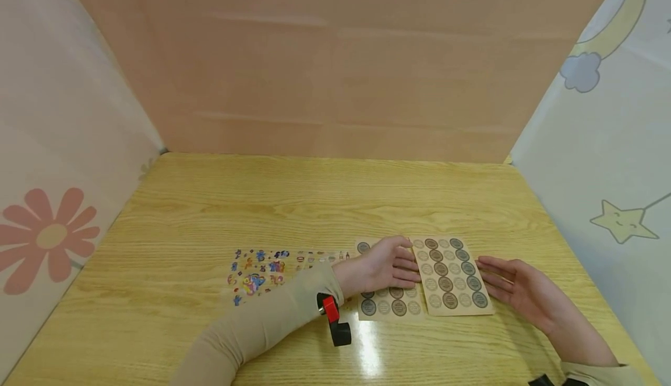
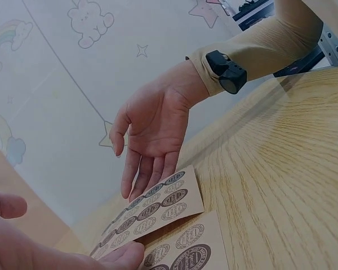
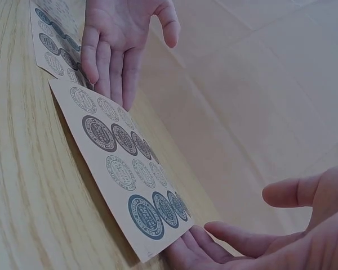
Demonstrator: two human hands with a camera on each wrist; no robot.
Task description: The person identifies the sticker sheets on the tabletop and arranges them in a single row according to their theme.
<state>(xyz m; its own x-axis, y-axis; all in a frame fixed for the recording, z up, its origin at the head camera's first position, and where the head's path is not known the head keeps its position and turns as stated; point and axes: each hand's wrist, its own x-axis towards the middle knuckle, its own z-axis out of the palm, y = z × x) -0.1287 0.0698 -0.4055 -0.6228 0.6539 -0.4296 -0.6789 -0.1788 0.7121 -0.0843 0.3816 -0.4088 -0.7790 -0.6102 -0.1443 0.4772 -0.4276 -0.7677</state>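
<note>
A beige sheet of round stickers (image 1: pixel 453 275), printed in rows of dark and pale circles, lies between the two hands. My left hand (image 1: pixel 378 266) reaches across, over a second sheet of round stickers (image 1: pixel 390 309), with its straight fingertips at the first sheet's left edge. At the opposite edge, the extended fingers of my right hand (image 1: pixel 529 293) touch the sheet. The right wrist view shows the sheet (image 3: pixel 115 163) with a shadow along its near side; whether it is raised off the table cannot be told. Both thumbs stand apart from the paper.
Left of the paper sheets lies a clear sheet of colourful cartoon stickers (image 1: pixel 254 278), partly covered by the left forearm. Everything rests on a wood-grain table (image 1: pixel 314 199). A pinkish panel (image 1: pixel 335 71) stands behind, with patterned white walls on both sides.
</note>
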